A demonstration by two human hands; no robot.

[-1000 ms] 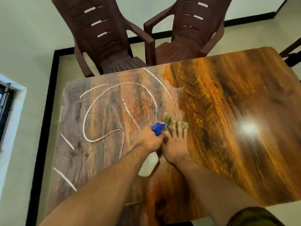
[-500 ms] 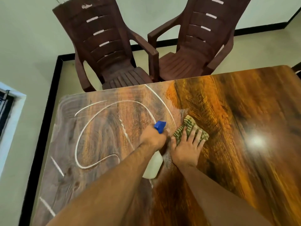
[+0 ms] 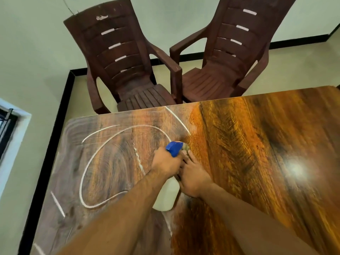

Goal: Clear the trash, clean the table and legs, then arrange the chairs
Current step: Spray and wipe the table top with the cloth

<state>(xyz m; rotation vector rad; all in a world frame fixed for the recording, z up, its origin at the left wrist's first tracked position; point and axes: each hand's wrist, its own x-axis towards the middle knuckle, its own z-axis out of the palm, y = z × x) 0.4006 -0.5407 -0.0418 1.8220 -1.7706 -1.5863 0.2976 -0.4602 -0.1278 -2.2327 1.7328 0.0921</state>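
A glossy wood-grain table (image 3: 257, 153) fills the lower view, its left half streaked with white curved lines of foam. My left hand (image 3: 166, 161) grips a white spray bottle (image 3: 166, 195) with a blue trigger head (image 3: 174, 147) above the table's middle. Right beside it my right hand (image 3: 194, 176) presses flat on a green cloth (image 3: 186, 147), of which only a corner shows past the fingers. Two brown plastic armchairs, one on the left (image 3: 125, 70) and one on the right (image 3: 230, 57), stand at the table's far edge.
A pale wall with a black skirting strip (image 3: 55, 126) runs along the left and back. A window frame (image 3: 7, 129) shows at the left edge. Pale floor lies behind the chairs.
My right hand has slid the cloth left and closer to the spray bottle, so the cloth is now mostly hidden. The view has tilted down slightly; the left hand keeps its grip.
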